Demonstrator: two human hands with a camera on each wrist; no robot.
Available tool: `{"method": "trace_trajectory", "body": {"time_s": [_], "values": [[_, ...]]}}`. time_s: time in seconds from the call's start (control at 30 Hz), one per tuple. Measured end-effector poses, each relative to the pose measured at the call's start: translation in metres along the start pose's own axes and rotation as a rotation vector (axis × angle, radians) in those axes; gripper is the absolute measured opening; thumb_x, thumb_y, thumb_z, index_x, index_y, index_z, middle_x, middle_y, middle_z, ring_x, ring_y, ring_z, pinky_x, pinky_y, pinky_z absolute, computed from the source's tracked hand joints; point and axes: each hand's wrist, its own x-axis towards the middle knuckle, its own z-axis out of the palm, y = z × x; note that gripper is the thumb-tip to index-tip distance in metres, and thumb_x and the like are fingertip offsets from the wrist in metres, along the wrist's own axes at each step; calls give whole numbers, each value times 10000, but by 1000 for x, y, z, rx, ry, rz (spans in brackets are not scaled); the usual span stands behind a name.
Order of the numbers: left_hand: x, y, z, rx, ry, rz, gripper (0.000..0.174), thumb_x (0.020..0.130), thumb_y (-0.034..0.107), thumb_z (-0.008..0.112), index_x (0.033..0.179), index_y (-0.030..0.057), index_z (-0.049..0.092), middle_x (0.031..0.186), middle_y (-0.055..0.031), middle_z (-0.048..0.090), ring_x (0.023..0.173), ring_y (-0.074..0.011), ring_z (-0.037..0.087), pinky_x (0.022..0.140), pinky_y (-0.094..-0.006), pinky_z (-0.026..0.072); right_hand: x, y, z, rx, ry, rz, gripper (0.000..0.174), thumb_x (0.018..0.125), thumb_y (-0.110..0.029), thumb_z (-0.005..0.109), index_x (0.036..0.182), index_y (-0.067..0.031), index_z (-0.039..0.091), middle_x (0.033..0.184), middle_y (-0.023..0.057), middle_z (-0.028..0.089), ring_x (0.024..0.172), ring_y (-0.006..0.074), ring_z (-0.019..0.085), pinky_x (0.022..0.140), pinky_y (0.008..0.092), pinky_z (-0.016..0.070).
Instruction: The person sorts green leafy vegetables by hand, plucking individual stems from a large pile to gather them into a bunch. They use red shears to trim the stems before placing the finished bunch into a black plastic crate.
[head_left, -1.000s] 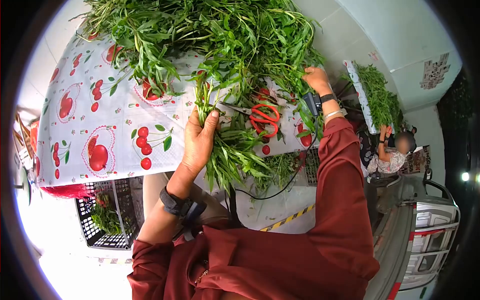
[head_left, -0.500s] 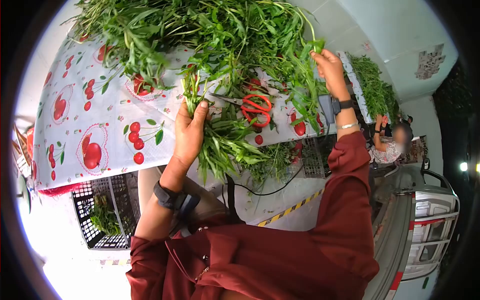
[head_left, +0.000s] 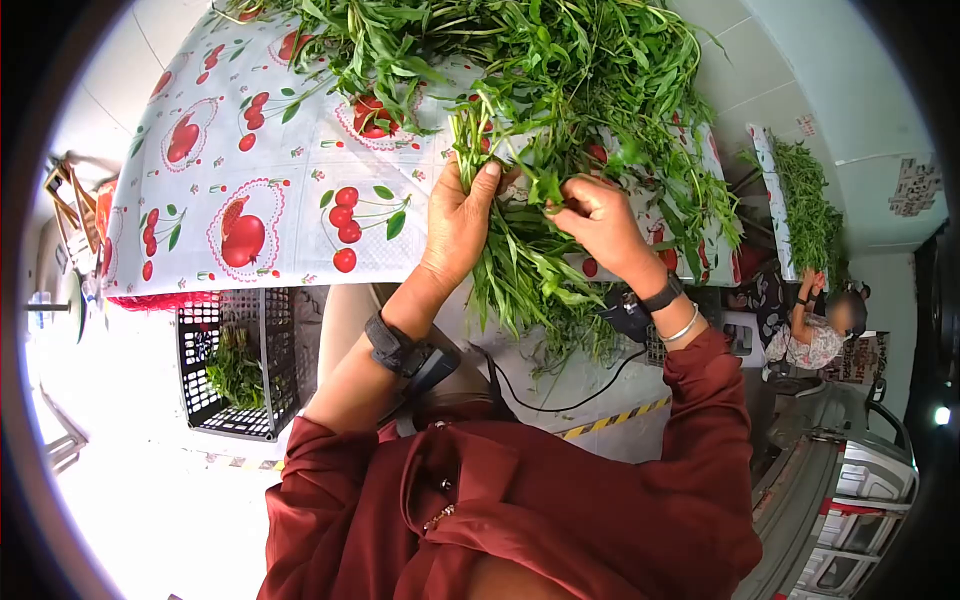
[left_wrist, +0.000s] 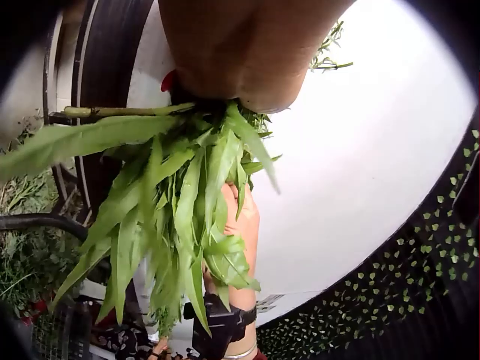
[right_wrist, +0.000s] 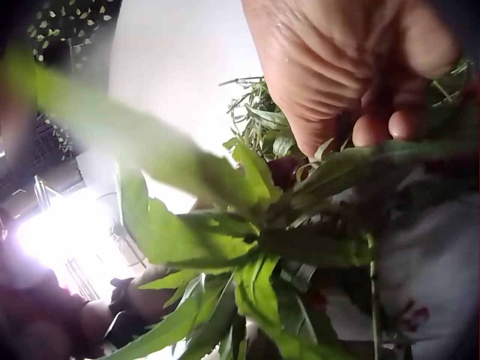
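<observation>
In the head view my left hand (head_left: 460, 225) grips a bunch of leafy green stems (head_left: 525, 270), thumb across the stems, cut ends up and leaves hanging past the table edge. The bunch (left_wrist: 187, 210) fills the middle of the left wrist view. Just right of it, my right hand (head_left: 605, 225) pinches a leafy stem (head_left: 545, 188) between thumb and fingers. Broad leaves (right_wrist: 255, 240) of this stem spread below the right hand (right_wrist: 352, 67) in the right wrist view. The red-handled scissors are hidden in this moment's views.
A large pile of greens (head_left: 620, 70) covers the far side of the fruit-print tablecloth (head_left: 290, 205). Below the table stands a black crate (head_left: 280, 350) with some greens inside. A cable (head_left: 560, 408) hangs under the right wrist. Another person (head_left: 810, 325) sits by a second table of greens.
My right hand has come from the pile's right edge back toward the left hand, bringing a leafy stem to the bunch. The left hand keeps its grip. The head view has shifted, and the scissors are now covered.
</observation>
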Motion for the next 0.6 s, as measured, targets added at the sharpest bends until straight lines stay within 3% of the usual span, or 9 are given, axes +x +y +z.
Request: {"method": "trace_trajectory", "body": {"time_s": [0.03, 0.13, 0.17, 0.2, 0.3, 0.37, 0.43, 0.53, 0.6], "values": [[2, -3, -3, 56, -9, 36, 237, 922, 156, 480, 1113, 17, 463, 939, -44, 577, 833, -114, 568, 753, -245, 459, -2, -8, 1, -57, -23, 22, 127, 710, -19, 598, 810, 40, 545, 726, 83, 518, 652, 148, 502, 598, 273, 405], [1, 0, -4, 135, -29, 46, 259, 928, 159, 464, 1148, 23, 444, 948, -45, 583, 867, -121, 569, 744, -248, 466, -6, -17, 6, -149, -78, -28, 137, 710, -25, 597, 822, 37, 547, 754, 90, 529, 650, 160, 508, 605, 278, 412], [0, 4, 0, 55, -13, 18, 252, 929, 158, 462, 1143, 27, 446, 940, -48, 588, 846, -114, 565, 731, -244, 467, -7, -18, 8, -144, -84, -23, 142, 699, -23, 592, 819, 33, 540, 772, 109, 525, 664, 214, 529, 613, 302, 421], [-1, 6, 2, -24, 5, -8, 245, 930, 157, 459, 1139, 30, 448, 933, -51, 594, 825, -106, 560, 718, -241, 468, -8, -16, 10, -139, -84, -24, 142, 699, -23, 592, 819, 33, 540, 772, 109, 525, 664, 214, 529, 613, 302, 421], [1, 2, -2, 17, 8, -18, 213, 931, 154, 456, 1108, 37, 458, 877, -48, 602, 771, -95, 553, 679, -232, 468, -11, -11, 12, -226, -125, -83, 136, 692, -34, 571, 800, 28, 516, 801, 159, 522, 740, 343, 537, 640, 379, 429], [1, 1, -3, 39, 4, -20, 203, 930, 154, 457, 1098, 39, 462, 862, -47, 604, 759, -94, 552, 671, -230, 468, -11, -8, 15, -234, -107, -129, 139, 694, -35, 570, 806, 26, 514, 806, 159, 526, 748, 342, 541, 643, 385, 429], [1, 0, -4, 38, 26, -32, 164, 914, 197, 498, 998, 56, 504, 799, -44, 612, 728, -96, 562, 634, -233, 486, -11, -6, 17, -245, -85, -170, 141, 697, -37, 569, 811, 24, 512, 812, 160, 529, 756, 341, 546, 647, 390, 429], [-1, 6, -2, 136, 19, -38, 215, 898, 180, 532, 1057, 40, 491, 789, -8, 567, 708, -82, 524, 644, -229, 454, -10, 0, 18, -291, -80, -143, 161, 701, -41, 569, 847, 15, 529, 822, 159, 533, 773, 343, 549, 652, 396, 429], [-1, 5, -2, 169, 14, -27, 228, 883, 187, 560, 1047, 41, 499, 762, 9, 540, 685, -73, 503, 630, -221, 444, -7, -3, 19, -314, -21, -356, 191, 702, -52, 582, 882, 3, 549, 822, 156, 533, 758, 337, 546, 648, 379, 434]]}}
